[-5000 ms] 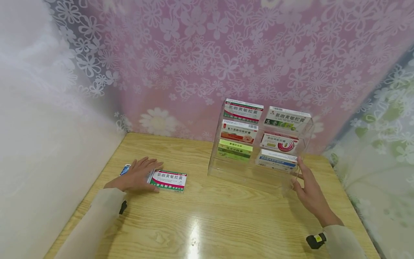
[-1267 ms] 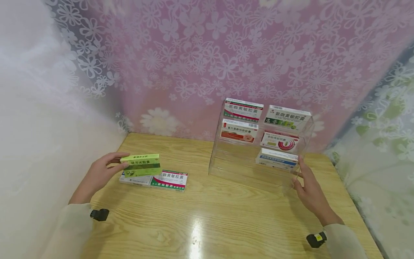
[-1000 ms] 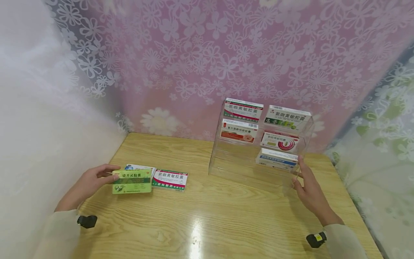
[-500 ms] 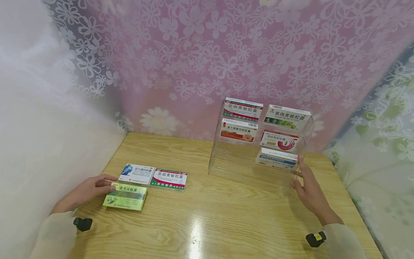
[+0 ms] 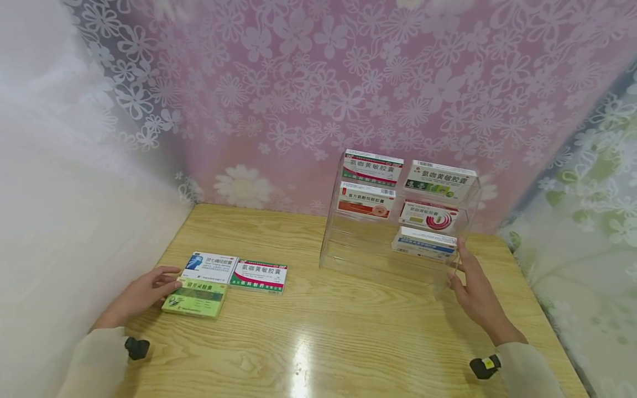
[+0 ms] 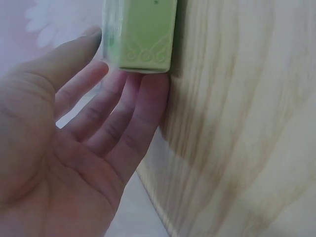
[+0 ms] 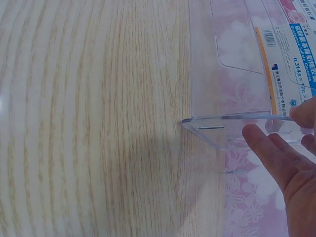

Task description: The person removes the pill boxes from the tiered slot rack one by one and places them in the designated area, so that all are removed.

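My left hand (image 5: pixel 141 296) holds the left end of a light-green medicine box (image 5: pixel 194 298) lying flat on the table. In the left wrist view its thumb lies against one side of that box (image 6: pixel 143 34), with the fingertips at another edge. The green box lies against the near side of a white-and-blue medicine box (image 5: pixel 209 268), beside which is a white, pink and green one (image 5: pixel 259 276). My right hand (image 5: pixel 478 301) holds the right side of a clear plastic display rack (image 5: pixel 368 265), thumb at its front edge, fingers against the side panel (image 7: pixel 222 131).
In the rack stand several medicine boxes, among them an orange-and-white one (image 5: pixel 367 202), a red-and-white one (image 5: pixel 429 215) and a blue-and-white one (image 5: pixel 425 243). The wooden table (image 5: pixel 348 342) runs to floral curtains at the back and right, and a white wall (image 5: pixel 89 193) at left.
The green box left the rack's lower-left slot in my left hand and came down on the table. Most recently it slid up against the white-and-blue box. My right hand stayed on the rack.
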The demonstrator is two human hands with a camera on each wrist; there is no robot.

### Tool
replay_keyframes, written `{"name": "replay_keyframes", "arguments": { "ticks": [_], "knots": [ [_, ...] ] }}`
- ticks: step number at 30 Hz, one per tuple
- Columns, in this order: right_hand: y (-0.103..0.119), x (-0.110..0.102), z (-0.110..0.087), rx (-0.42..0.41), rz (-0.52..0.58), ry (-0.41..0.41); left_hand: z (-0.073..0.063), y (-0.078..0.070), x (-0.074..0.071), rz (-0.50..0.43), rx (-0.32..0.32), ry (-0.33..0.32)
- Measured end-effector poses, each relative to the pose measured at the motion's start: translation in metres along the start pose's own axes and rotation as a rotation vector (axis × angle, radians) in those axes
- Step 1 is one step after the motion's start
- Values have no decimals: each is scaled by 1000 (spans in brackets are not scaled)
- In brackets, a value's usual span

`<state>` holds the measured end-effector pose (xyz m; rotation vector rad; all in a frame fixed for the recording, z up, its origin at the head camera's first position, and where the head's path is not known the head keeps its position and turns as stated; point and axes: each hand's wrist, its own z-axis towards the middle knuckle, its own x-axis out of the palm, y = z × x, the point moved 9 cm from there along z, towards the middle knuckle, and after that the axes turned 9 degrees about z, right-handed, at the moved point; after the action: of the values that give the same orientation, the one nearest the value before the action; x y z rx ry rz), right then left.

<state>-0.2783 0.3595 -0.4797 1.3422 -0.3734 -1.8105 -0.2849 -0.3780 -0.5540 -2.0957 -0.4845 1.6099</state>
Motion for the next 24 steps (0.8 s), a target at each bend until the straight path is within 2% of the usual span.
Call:
{"name": "replay_keyframes", "arguments": {
  "ticks": [6,13,15,24],
  "knots": [
    [0,0,0,2,-15,0,1,-1,2,-36,-12,-9],
    [-1,0,0,12,-5,2,4,-5,5,49,1,20],
    [-1,0,0,15,-9,0,5,-5,6,41,-1,28],
    [-2,0,0,11,-4,-5,8,-3,7,69,1,-1]
  ]
}}
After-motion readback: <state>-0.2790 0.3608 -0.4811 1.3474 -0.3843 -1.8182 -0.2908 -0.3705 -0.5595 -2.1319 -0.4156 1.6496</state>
